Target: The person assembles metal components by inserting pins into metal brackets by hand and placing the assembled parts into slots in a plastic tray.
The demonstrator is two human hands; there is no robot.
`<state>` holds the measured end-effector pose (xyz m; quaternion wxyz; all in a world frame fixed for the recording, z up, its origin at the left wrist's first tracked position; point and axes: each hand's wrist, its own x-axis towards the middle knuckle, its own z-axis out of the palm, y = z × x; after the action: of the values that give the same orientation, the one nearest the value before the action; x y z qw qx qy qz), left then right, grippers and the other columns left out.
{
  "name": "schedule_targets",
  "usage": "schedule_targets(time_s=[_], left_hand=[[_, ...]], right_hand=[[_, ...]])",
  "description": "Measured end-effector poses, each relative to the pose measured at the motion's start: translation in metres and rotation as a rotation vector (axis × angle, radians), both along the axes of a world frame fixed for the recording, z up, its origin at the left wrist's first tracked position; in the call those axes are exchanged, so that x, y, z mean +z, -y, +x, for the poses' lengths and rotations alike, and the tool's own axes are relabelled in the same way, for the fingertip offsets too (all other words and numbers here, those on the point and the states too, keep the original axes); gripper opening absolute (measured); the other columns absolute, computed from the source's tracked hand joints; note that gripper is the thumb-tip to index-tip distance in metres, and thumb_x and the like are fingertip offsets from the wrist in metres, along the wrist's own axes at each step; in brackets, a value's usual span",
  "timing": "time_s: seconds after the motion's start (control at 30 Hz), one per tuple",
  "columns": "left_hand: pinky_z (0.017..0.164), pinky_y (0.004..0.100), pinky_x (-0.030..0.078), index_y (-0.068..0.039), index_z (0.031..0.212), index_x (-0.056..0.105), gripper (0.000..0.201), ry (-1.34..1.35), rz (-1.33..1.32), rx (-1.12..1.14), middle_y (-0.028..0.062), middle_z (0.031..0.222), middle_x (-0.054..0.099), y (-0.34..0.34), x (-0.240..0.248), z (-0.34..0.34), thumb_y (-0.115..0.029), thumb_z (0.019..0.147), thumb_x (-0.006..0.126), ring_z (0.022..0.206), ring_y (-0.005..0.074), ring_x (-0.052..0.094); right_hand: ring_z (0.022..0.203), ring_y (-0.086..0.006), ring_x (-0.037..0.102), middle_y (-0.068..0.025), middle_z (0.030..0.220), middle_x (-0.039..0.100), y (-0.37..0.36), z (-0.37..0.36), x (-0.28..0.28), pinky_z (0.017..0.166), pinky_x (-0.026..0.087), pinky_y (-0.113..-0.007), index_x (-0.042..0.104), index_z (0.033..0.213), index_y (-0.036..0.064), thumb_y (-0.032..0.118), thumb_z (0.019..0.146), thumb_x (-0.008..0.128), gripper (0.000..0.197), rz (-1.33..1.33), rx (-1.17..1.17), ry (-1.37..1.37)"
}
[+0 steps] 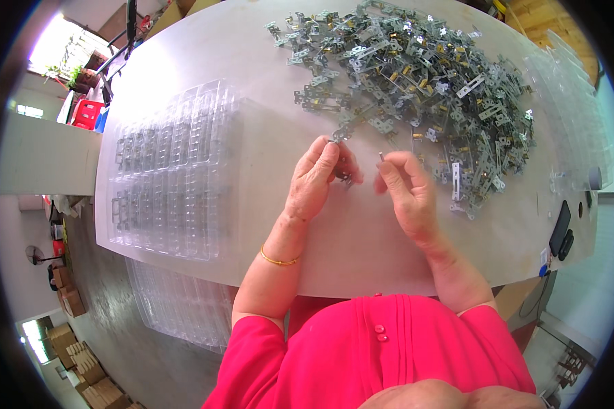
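Observation:
My left hand (310, 178) is closed, thumb pressed on a small silvery metal bracket (340, 135) that sticks out past the fingertips. More metal shows below its curled fingers, partly hidden. A short way to the right, my right hand (411, 199) pinches a small thin metal piece (381, 157) between thumb and forefinger; its exact kind is too small to tell. The hands are apart, above the pale table (361, 255). Just beyond them spreads a large heap of metal brackets (416, 82), some with brass-coloured parts.
Clear plastic trays (223, 102) holding rows of metal parts lie on the left. More clear trays (177, 300) are stacked below the table's left edge. Others (569, 112) stand at the far right. A black phone (559, 228) lies near the right edge.

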<state>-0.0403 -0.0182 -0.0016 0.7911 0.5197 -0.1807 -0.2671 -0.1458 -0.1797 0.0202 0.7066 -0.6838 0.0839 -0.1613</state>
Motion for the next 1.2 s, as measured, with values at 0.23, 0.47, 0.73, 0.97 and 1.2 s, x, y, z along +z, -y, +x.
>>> schedule_targets(time_s=[0.23, 0.47, 0.73, 0.97, 1.2], left_hand=[[0.053, 0.0218, 0.035, -0.005, 0.096, 0.061, 0.034, 0.049, 0.302, -0.025, -0.0002, 0.071, 0.054, 0.008, 0.014, -0.012, -0.033, 0.108, 0.046, 0.058, 0.0069, 0.046], [0.053, 0.0213, 0.034, -0.003, 0.094, 0.062, 0.035, 0.141, 0.378, 0.025, -0.0028, 0.067, 0.051, 0.014, 0.017, -0.016, -0.032, 0.108, 0.049, 0.058, 0.0049, 0.042], [0.054, 0.0234, 0.038, -0.002, 0.093, 0.062, 0.029, 0.431, 0.463, 0.177, -0.0022, 0.067, 0.051, 0.014, 0.008, -0.014, -0.027, 0.106, 0.055, 0.061, 0.0058, 0.043], [0.056, 0.0251, 0.041, -0.001, 0.091, 0.063, 0.023, 0.799, 0.553, 0.213, -0.0004, 0.066, 0.051, 0.015, 0.002, -0.015, -0.021, 0.103, 0.061, 0.061, 0.0067, 0.045], [0.053, 0.0232, 0.034, -0.002, 0.090, 0.064, 0.030, 0.298, 0.511, 0.096, -0.0037, 0.063, 0.048, 0.015, 0.013, -0.013, -0.028, 0.104, 0.058, 0.059, 0.0052, 0.040]], right_hand=[[0.066, -0.0016, 0.038, 0.0086, 0.072, 0.045, -0.003, -0.001, 0.003, 0.056, 0.033, -0.021, 0.061, 0.097, 0.0050, 0.015, 0.102, 0.061, 0.011, -0.052, 0.031, -0.061], [0.066, -0.0026, 0.035, 0.0089, 0.073, 0.044, -0.001, -0.002, 0.004, 0.056, 0.031, -0.022, 0.061, 0.096, 0.0049, 0.015, 0.102, 0.062, 0.012, -0.007, 0.025, -0.095], [0.065, -0.0030, 0.035, 0.0079, 0.071, 0.044, 0.001, -0.002, 0.002, 0.055, 0.031, -0.022, 0.060, 0.094, 0.0052, 0.016, 0.102, 0.063, 0.014, -0.025, 0.012, -0.114], [0.062, -0.0029, 0.037, 0.0043, 0.068, 0.050, -0.002, 0.001, 0.002, 0.055, 0.032, -0.022, 0.056, 0.104, 0.0037, 0.015, 0.102, 0.062, 0.013, -0.118, -0.073, -0.079], [0.060, -0.0022, 0.044, 0.0046, 0.067, 0.051, 0.003, 0.000, 0.007, 0.053, 0.036, -0.021, 0.056, 0.100, 0.0052, 0.013, 0.102, 0.061, 0.009, -0.034, -0.071, 0.000]])
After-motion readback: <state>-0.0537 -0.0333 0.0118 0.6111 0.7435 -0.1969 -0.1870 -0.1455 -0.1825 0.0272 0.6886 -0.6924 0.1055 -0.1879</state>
